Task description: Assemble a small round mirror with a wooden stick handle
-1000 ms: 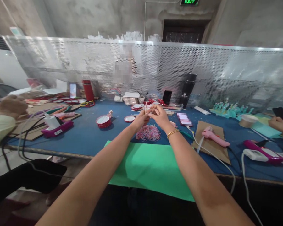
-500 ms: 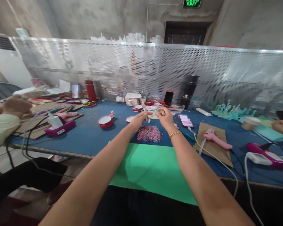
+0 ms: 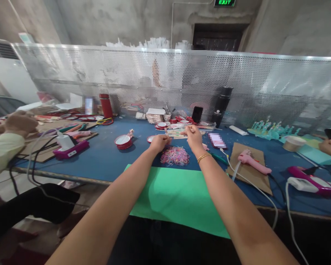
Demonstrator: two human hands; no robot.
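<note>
Your left grip (image 3: 160, 142) and right grip (image 3: 194, 137) are apart above the tabletop (image 3: 99, 154), fingers curled in; anything they hold is too small to tell. Between them, closer to the near edge, lies a pile of coloured bands (image 3: 175, 156), just beyond a green sheet (image 3: 176, 198) reaching past that edge. A black flask (image 3: 222, 107) stands by the far edge.

On my feed, indoor light is soft, moderate; I can't place its source. Glare streaks the perforated screen (image 3: 99, 68), exit sign (image 3: 224, 3) glows green, faint shadows on green sheet (image 3: 176, 198), murk under the table (image 3: 99, 158). I see wide-angle stretch at edges, right hand (image 3: 194, 137) soft at fingertips, phone display (image 3: 216, 140) pixelated.
</note>
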